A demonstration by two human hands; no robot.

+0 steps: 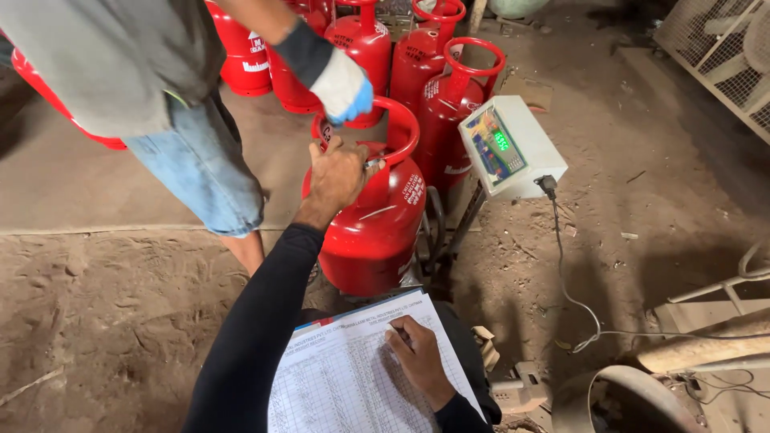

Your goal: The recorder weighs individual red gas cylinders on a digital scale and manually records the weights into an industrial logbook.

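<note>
A red gas cylinder (pixel 373 228) stands on a weighing platform in front of me. My left hand (pixel 337 176), in a black sleeve, reaches to the cylinder's top under its ring handle (pixel 405 128). The fingers are closed around a small metal tool (pixel 374 163) by the valve. My right hand (pixel 419 358) holds a pen (pixel 399 335) on a printed record sheet (pixel 345 385) that lies on my lap. A co-worker's hand in a white and blue glove (pixel 343 87) grips the ring handle from above.
The co-worker's bare leg (pixel 245 244) stands just left of the cylinder. Several more red cylinders (pixel 445 104) crowd behind it. A white scale display (pixel 511 148) sits to the right, its cable (pixel 561 273) trailing over the dirt floor. Metal parts (pixel 634 397) lie at lower right.
</note>
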